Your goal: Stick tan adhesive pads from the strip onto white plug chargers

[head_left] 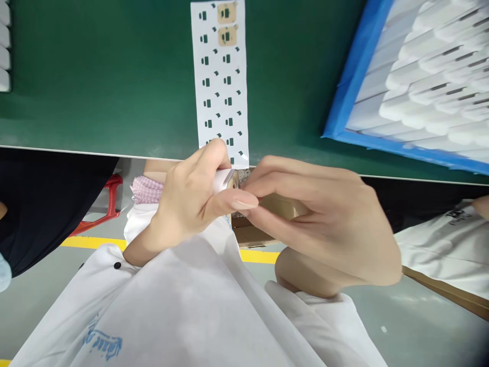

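My left hand [191, 196] is wrapped round a small white plastic housing [220, 181], whose silvery end faces right. Most of that housing is hidden by my fingers. At its silvery end, the thumb and fingers of my right hand [321, 214] are pinched together. Whatever sits between those fingertips is too small or too covered to make out. Just beyond both hands, a white sheet of die-cut stickers [219, 92] lies on the green table, its near end at the table's edge. Two tan label spots [227, 36] show at its far end.
A blue-edged tray [336, 122] at the right holds rows of white plastic housings [439, 81]. More white pieces [3, 56] stand at the far left of the green table [95, 76]. Below are a cardboard box [254, 234] and a red stool [110, 201]. People sit at both sides.
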`<action>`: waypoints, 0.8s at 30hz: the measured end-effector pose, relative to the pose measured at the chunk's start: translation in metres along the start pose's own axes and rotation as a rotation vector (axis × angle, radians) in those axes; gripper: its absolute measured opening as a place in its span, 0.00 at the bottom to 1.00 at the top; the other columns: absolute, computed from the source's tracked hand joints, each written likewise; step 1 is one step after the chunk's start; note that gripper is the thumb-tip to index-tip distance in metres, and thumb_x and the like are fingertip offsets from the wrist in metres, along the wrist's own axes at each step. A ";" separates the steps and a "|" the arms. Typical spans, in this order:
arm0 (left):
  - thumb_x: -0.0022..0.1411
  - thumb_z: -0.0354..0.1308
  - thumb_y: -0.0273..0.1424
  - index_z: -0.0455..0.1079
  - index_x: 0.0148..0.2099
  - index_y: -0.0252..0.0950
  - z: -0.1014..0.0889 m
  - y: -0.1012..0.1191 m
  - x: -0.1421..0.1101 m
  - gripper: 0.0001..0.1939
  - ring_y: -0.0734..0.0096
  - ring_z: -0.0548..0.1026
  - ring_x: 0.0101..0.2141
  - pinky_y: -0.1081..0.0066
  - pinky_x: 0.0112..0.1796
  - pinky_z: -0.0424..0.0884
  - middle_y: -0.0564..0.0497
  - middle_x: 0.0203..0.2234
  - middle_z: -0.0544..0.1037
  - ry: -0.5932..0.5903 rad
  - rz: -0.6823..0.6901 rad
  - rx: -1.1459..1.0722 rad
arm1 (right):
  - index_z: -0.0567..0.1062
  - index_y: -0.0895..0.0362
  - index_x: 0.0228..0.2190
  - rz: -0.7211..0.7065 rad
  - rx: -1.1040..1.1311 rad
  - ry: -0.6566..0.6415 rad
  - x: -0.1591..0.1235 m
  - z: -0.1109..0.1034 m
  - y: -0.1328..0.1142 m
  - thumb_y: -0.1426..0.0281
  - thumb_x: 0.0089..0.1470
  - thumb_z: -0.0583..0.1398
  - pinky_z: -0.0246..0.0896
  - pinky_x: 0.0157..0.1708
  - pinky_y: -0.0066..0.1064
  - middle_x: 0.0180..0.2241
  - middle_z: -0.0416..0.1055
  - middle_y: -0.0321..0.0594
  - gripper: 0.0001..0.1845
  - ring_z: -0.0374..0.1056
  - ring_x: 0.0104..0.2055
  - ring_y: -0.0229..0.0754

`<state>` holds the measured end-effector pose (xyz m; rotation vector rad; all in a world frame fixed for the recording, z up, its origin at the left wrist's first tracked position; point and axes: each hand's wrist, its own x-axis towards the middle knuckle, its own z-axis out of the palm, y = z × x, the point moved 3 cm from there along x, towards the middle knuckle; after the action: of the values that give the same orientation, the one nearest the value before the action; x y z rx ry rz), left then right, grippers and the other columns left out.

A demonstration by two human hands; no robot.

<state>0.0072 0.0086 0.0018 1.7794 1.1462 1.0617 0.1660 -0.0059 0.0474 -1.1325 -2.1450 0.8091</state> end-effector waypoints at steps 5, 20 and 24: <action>0.65 0.37 0.67 0.58 0.32 0.41 0.000 -0.002 0.000 0.34 0.72 0.62 0.22 0.67 0.23 0.59 0.55 0.22 0.65 0.029 0.015 0.005 | 0.72 0.52 0.30 0.032 -0.061 0.048 -0.003 0.004 -0.005 0.81 0.58 0.64 0.65 0.25 0.28 0.30 0.73 0.31 0.12 0.69 0.26 0.34; 0.63 0.31 0.68 0.62 0.32 0.40 0.002 -0.007 -0.001 0.38 0.71 0.65 0.24 0.67 0.24 0.64 0.51 0.26 0.68 -0.011 -0.023 -0.034 | 0.74 0.51 0.30 0.038 -0.058 0.022 -0.001 0.000 -0.004 0.77 0.60 0.61 0.64 0.26 0.29 0.29 0.72 0.31 0.09 0.68 0.26 0.34; 0.64 0.33 0.68 0.62 0.31 0.40 0.001 -0.006 0.000 0.37 0.72 0.65 0.23 0.68 0.23 0.63 0.52 0.24 0.68 -0.004 0.037 -0.076 | 0.72 0.52 0.29 0.020 -0.076 0.030 0.001 0.000 -0.006 0.77 0.60 0.62 0.62 0.25 0.28 0.28 0.71 0.31 0.10 0.67 0.26 0.33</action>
<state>0.0062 0.0104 -0.0044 1.7487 1.0600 1.1088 0.1629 -0.0073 0.0521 -1.1984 -2.1595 0.7203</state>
